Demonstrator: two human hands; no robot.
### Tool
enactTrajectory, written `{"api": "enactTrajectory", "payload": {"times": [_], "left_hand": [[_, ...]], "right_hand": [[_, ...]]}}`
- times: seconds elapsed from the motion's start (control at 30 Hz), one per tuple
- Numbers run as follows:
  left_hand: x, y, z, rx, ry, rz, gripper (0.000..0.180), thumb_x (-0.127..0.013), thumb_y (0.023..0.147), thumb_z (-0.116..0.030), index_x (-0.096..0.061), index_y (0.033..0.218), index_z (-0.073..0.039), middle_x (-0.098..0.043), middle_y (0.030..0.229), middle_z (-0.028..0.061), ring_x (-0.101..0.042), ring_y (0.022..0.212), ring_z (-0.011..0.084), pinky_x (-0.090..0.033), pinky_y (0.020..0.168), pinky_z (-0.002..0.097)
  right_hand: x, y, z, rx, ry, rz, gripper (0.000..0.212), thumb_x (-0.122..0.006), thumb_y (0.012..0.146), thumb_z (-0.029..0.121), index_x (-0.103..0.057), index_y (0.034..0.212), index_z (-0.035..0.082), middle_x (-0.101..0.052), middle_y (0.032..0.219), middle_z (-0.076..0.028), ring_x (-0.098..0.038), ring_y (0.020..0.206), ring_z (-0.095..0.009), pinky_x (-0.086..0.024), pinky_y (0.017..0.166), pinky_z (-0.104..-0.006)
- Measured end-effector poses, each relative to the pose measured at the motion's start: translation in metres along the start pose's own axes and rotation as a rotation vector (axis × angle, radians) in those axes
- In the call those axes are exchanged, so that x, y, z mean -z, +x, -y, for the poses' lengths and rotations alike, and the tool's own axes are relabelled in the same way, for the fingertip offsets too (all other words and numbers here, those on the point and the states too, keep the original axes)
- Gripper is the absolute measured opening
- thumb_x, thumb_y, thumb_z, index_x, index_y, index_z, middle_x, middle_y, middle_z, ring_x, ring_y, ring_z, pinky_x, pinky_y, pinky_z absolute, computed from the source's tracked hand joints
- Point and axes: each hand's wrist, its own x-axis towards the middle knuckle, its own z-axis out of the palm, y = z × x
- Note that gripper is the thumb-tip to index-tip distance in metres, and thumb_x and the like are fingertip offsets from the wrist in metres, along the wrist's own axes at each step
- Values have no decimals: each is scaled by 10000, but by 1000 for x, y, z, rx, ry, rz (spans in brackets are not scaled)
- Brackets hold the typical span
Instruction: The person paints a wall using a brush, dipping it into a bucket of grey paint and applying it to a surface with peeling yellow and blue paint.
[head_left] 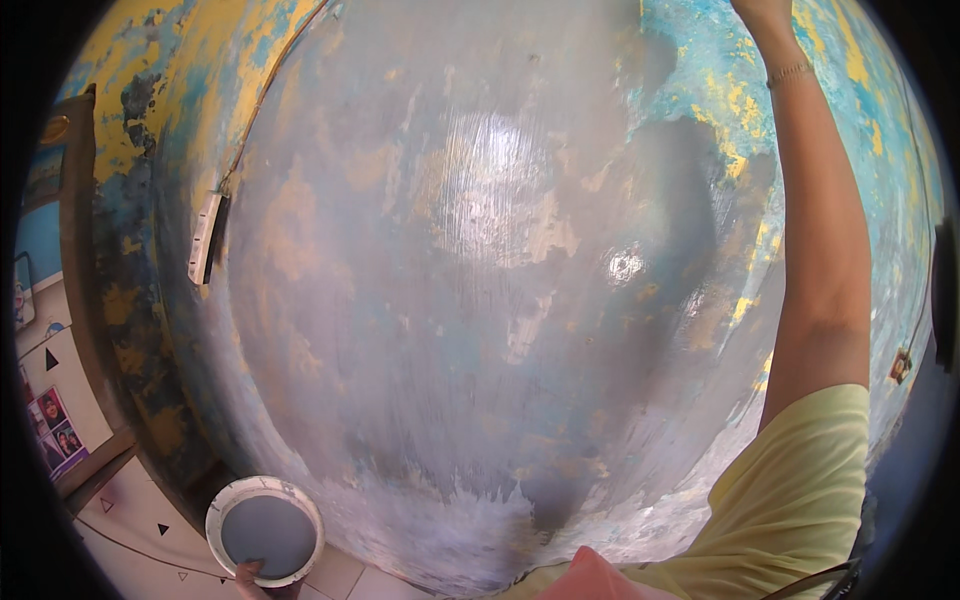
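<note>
At the lower left, a round white bucket (214, 520) holds smooth grey liquid (268, 532) that looks like paint. The fingertips of my left hand (249, 574) hook over its near rim. My right arm stretches up along the right side, in a pale yellow sleeve. Only the wrist end of my right hand (766, 12) shows at the top edge. Its fingers, and anything in them, are cut off. Before me is a wall (470, 330) with a wet, shiny grey coat over patchy yellow and turquoise.
A white power strip (208, 240) hangs on the wall at the left from a brown cord (262, 100). A small socket (901, 366) dangles from a wire at the right. Beside the wall on the left stands a brown-framed cabinet or shelf (80, 240) with pictures on it.
</note>
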Motion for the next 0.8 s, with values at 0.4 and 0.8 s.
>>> {"api": "enactTrajectory", "payload": {"times": [0.4, 0.8], "left_hand": [[5, 1, 13, -2, -88, -41, 603, -583, 795, -316, -427, 1301, -26, -451, 1307, 205, -501, 1150, 347, -477, 928, 493], [-4, 0, 16, 19, -126, -9, 625, -566, 774, -314, -403, 1324, -65, -431, 1323, 181, -477, 1181, 346, -474, 907, 524]], "right_hand": [[-78, 40, -76, 234, -232, -8, 110, -722, 659, 91, -708, 748, 28, -661, 687, -136, -615, 592, -221, -478, 592, -317], [46, -61, 37, 73, 25, 581, 42, -604, 848, 39, -630, 836, 8, -673, 920, -35, -622, 845, -125, -495, 793, -252]]}}
